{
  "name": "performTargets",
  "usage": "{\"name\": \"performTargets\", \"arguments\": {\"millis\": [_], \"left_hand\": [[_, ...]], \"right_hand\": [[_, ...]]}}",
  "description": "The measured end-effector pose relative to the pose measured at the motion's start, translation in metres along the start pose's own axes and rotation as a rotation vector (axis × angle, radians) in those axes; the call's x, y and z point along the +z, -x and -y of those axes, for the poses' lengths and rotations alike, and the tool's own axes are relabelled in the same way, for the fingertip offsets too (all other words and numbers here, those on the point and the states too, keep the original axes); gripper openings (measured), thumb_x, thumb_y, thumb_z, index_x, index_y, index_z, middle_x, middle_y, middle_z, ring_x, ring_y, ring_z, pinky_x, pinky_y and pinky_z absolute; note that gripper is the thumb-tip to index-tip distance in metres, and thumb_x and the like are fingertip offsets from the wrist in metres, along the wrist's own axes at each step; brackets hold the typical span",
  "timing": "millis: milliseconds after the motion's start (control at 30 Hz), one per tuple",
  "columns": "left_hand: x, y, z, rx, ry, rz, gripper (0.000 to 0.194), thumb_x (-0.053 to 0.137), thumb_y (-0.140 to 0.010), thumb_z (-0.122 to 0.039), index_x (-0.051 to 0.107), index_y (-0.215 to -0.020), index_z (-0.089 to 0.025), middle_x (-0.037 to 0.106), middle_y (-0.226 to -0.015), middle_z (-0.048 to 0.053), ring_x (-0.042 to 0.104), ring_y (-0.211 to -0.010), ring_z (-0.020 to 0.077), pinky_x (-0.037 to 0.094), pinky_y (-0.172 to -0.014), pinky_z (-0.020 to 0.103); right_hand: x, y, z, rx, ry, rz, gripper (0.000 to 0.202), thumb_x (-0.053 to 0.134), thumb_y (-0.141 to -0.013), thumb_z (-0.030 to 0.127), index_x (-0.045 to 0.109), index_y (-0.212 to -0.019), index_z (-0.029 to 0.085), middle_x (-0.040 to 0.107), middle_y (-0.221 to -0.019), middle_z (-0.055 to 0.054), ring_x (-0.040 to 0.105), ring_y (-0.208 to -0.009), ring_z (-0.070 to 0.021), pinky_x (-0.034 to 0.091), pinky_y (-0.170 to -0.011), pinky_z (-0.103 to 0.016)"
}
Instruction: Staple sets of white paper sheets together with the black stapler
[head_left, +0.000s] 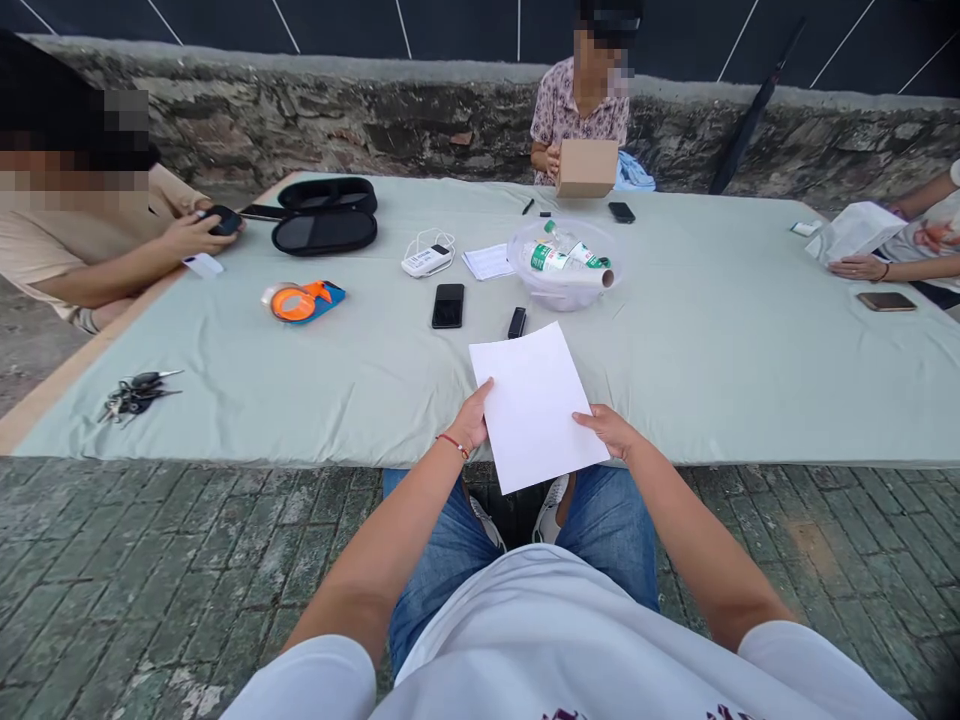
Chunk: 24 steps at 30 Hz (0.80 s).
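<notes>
White paper sheets [534, 412] are held over the near edge of the cloth-covered table, tilted slightly. My left hand [474, 416] grips their left edge, thumb on top and the other fingers hidden beneath. At the right edge, my right hand [606, 430] holds the paper the same way, its thumb lying on the surface. Just beyond the paper's top edge lies a small black object [517, 322], with a black phone [448, 306] to its left.
A clear bowl with bottles [534, 284] stands beyond the paper. Farther left are an orange tape dispenser [300, 300], keys [136, 395] and a black case [325, 232]. Three people sit around the table [712, 380]; one holds a cardboard box [587, 168].
</notes>
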<state>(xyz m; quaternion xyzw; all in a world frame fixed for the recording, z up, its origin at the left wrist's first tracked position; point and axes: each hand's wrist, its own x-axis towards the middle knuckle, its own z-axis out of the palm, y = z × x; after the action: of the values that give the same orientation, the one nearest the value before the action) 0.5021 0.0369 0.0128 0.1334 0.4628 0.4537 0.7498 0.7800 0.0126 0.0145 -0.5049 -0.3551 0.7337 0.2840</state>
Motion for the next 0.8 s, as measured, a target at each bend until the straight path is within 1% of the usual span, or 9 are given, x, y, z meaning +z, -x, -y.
{"name": "performTargets", "arguments": {"millis": [100,167,267,367,500,567,633,733,800], "left_hand": [[-0.001,-0.005,0.006,-0.048,0.069,-0.06,0.037,0.058,-0.095,-0.04,0.066,-0.112,-0.009,0.077,-0.099,0.016,0.075,-0.091,0.0259,0.059,-0.093,0.042],[-0.002,-0.007,0.009,-0.072,0.095,-0.089,0.036,0.055,-0.097,-0.037,0.065,-0.113,-0.008,0.077,-0.096,0.015,0.075,-0.09,0.0255,0.058,-0.094,0.042],[-0.005,-0.004,0.011,-0.071,0.119,-0.058,0.032,0.055,-0.097,-0.035,0.066,-0.112,-0.008,0.077,-0.095,0.015,0.074,-0.089,0.0249,0.058,-0.094,0.041],[-0.008,0.001,0.016,-0.072,0.058,-0.057,0.024,0.059,-0.094,-0.027,0.067,-0.107,-0.008,0.076,-0.094,0.015,0.074,-0.087,0.0244,0.058,-0.092,0.04],[-0.009,0.004,0.023,-0.045,-0.086,-0.17,0.013,0.061,-0.09,-0.018,0.065,-0.097,-0.008,0.075,-0.083,0.013,0.073,-0.077,0.0232,0.059,-0.085,0.041],[-0.007,0.005,0.025,-0.046,-0.153,-0.175,0.013,0.063,-0.089,-0.02,0.065,-0.095,-0.009,0.074,-0.081,0.012,0.073,-0.078,0.0238,0.059,-0.083,0.042],[-0.006,0.007,0.026,-0.023,-0.214,-0.137,0.019,0.067,-0.087,-0.027,0.065,-0.098,-0.011,0.075,-0.084,0.012,0.073,-0.083,0.0251,0.058,-0.084,0.042],[-0.004,0.011,0.026,0.114,-0.286,-0.016,0.036,0.072,-0.083,-0.042,0.067,-0.105,-0.015,0.075,-0.098,0.013,0.07,-0.099,0.0277,0.055,-0.093,0.042],[-0.002,0.014,0.023,0.227,-0.325,0.054,0.043,0.072,-0.082,-0.05,0.068,-0.108,-0.017,0.074,-0.108,0.013,0.066,-0.111,0.0287,0.05,-0.101,0.041]], "right_hand": [[0.001,0.0,-0.011,0.033,0.019,-0.01,0.04,0.082,-0.076,0.044,0.075,-0.1,0.013,0.078,-0.1,-0.014,0.075,-0.081,-0.0221,0.062,-0.069,-0.031],[0.001,-0.002,-0.016,0.052,0.044,-0.047,0.038,0.078,-0.08,0.045,0.074,-0.1,0.013,0.078,-0.1,-0.013,0.075,-0.082,-0.0224,0.062,-0.069,-0.031],[0.002,-0.003,-0.024,0.034,0.017,-0.115,0.034,0.075,-0.083,0.045,0.073,-0.099,0.015,0.079,-0.099,-0.011,0.075,-0.084,-0.0234,0.062,-0.071,-0.033],[0.005,-0.002,-0.03,0.011,-0.009,-0.159,0.033,0.074,-0.082,0.046,0.073,-0.098,0.017,0.079,-0.098,-0.01,0.075,-0.085,-0.0239,0.061,-0.073,-0.033],[0.009,0.001,-0.035,-0.001,0.029,-0.174,0.034,0.072,-0.083,0.048,0.073,-0.098,0.017,0.078,-0.097,-0.01,0.074,-0.084,-0.0233,0.06,-0.073,-0.033],[0.009,0.001,-0.031,-0.021,0.051,-0.175,0.037,0.072,-0.083,0.049,0.072,-0.102,0.018,0.078,-0.1,-0.008,0.074,-0.085,-0.0224,0.059,-0.074,-0.033],[0.005,-0.003,-0.023,-0.072,0.054,-0.199,0.038,0.072,-0.082,0.05,0.07,-0.105,0.02,0.077,-0.102,-0.007,0.073,-0.086,-0.0215,0.059,-0.076,-0.033],[-0.005,-0.014,-0.001,-0.166,0.052,-0.236,0.039,0.071,-0.081,0.051,0.067,-0.105,0.021,0.076,-0.104,-0.007,0.072,-0.089,-0.0215,0.058,-0.08,-0.034],[-0.014,-0.024,0.019,-0.218,0.115,-0.258,0.044,0.067,-0.082,0.052,0.064,-0.113,0.021,0.075,-0.111,-0.008,0.071,-0.095,-0.0234,0.058,-0.084,-0.038]]}}
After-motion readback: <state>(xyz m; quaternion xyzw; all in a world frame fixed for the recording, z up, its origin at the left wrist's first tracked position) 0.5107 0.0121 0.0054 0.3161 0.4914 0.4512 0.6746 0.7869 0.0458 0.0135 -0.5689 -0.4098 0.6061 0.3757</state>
